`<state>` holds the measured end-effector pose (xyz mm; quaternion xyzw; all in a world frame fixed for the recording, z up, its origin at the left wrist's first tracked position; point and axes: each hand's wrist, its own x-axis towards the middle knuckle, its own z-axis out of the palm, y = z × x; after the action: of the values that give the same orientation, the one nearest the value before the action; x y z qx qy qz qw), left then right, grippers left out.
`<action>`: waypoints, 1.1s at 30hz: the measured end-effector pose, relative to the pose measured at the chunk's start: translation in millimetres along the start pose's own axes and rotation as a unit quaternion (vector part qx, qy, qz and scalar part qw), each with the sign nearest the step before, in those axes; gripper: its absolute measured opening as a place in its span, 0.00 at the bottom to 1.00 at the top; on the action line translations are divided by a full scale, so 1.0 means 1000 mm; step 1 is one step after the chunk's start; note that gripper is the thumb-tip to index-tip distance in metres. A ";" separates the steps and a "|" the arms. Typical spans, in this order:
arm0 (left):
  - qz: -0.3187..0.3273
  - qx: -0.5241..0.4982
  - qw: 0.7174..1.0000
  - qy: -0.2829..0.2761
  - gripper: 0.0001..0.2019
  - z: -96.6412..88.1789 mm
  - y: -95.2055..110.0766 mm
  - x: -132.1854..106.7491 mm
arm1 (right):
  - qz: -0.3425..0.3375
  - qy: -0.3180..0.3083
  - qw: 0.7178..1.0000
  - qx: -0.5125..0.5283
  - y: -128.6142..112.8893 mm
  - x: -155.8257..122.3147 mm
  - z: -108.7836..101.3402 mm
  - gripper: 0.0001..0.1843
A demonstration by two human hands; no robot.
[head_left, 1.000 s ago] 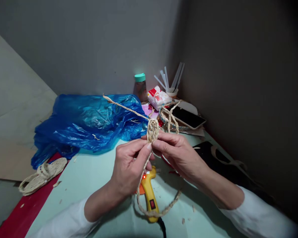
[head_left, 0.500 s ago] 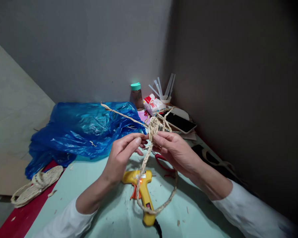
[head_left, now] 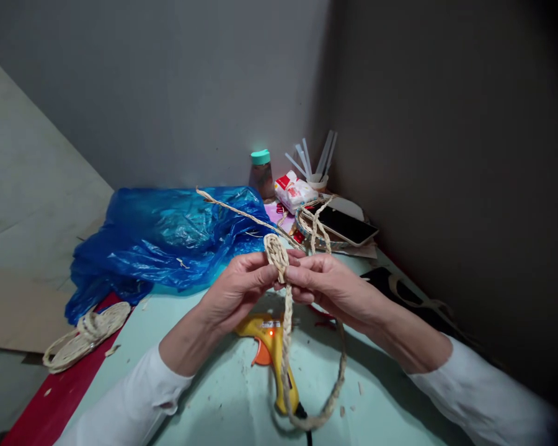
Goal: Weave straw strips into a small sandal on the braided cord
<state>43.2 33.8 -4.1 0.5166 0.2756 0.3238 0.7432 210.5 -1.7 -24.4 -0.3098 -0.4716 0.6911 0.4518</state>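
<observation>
My left hand (head_left: pixel 239 288) and my right hand (head_left: pixel 328 285) pinch a small coiled piece of braided straw rope (head_left: pixel 276 253) between their fingertips, held up over the table. The rope's braid hangs down from the coil, loops low near the front edge and comes back up behind my right hand. A thinner strand runs from the coil up and left over the blue plastic bag (head_left: pixel 162 232). Under my hands lies a yellow glue gun (head_left: pixel 279 356) with its red light on.
On the pale green table (head_left: pixel 199 396), a straw rope bundle (head_left: pixel 86 331) lies on a red sheet at left. In the far corner stand a teal-capped jar (head_left: pixel 261 172), a red-and-white packet (head_left: pixel 295 189), a cup of glue sticks (head_left: pixel 317 167) and a phone (head_left: pixel 346 226). Walls close behind and right.
Both hands turned the coil and drew it slightly lower and left. The hanging braid now loops further down toward the front edge. The glue gun has not moved.
</observation>
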 end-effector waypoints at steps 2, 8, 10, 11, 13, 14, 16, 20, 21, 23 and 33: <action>-0.004 -0.016 1.000 0.000 0.12 -0.001 -0.002 0.001 | 0.003 -0.006 1.000 -0.012 -0.001 0.000 0.000 0.22; 0.044 -0.034 0.998 -0.003 0.12 -0.002 -0.004 0.001 | -0.020 0.050 0.991 -0.124 -0.004 0.000 -0.004 0.18; 0.064 -0.034 0.997 0.003 0.13 -0.002 -0.005 0.002 | -0.050 0.085 0.982 -0.159 -0.005 0.000 -0.003 0.14; 0.070 -0.037 0.997 0.008 0.12 -0.002 -0.005 0.002 | -0.070 0.099 0.979 -0.164 -0.005 0.000 -0.002 0.12; 0.074 -0.051 0.996 0.026 0.10 -0.003 -0.006 0.004 | -0.110 0.120 0.975 -0.150 -0.005 0.000 -0.001 0.11; 0.073 -0.062 0.995 0.039 0.10 -0.004 -0.007 0.004 | -0.124 0.129 0.975 -0.130 -0.005 0.000 -0.001 0.12; 0.075 -0.084 0.991 0.066 0.10 -0.005 -0.007 0.006 | -0.143 0.149 0.976 -0.063 -0.007 -0.001 -0.002 0.13; 0.078 -0.102 0.986 0.109 0.10 -0.008 -0.007 0.009 | -0.171 0.172 0.969 0.055 -0.011 0.001 -0.011 0.08; 0.076 -0.105 0.985 0.117 0.10 -0.008 -0.007 0.009 | -0.172 0.174 0.968 0.058 -0.011 0.002 -0.013 0.06; 0.072 -0.113 0.983 0.127 0.09 -0.008 -0.007 0.009 | -0.168 0.168 0.971 0.032 -0.010 0.002 -0.014 0.05; 0.042 -0.094 0.988 0.112 0.10 -0.003 -0.005 0.005 | -0.158 0.171 0.953 -0.191 -0.007 -0.012 0.005 0.25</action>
<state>45.5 37.8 -10.4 0.4159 0.3034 0.4354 0.7385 213.2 -13.6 -16.5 -0.4251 -0.5533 0.4443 0.5619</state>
